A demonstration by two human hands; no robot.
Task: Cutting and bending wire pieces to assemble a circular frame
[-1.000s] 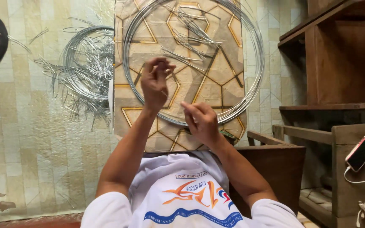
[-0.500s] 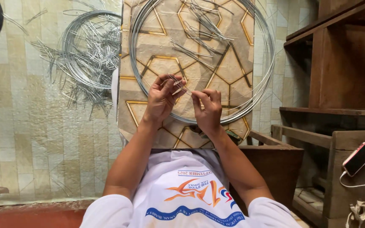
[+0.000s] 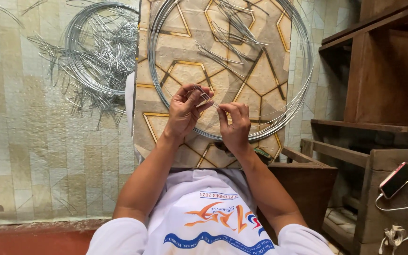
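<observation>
Two hands pinch one short wire piece over a patterned board.

Both hands meet above the board (image 3: 185,71), fingers closed on the wire piece (image 3: 208,97): left hand (image 3: 185,111) grips its upper end between thumb and fingertips, right hand (image 3: 234,125) nips the lower end, so the piece spans the small gap between them, held taut and tilted, seemingly for bending or straightening; a big wire coil (image 3: 303,85) lies flat on the board, ringing the hands, with loose cut pieces (image 3: 232,33) inside it near the top; a second coil (image 3: 95,47) on the tiled floor to the left holds a scattered heap of more cut pieces; no true container shows; a phone (image 3: 395,179) charges on the wooden shelf at right.
</observation>
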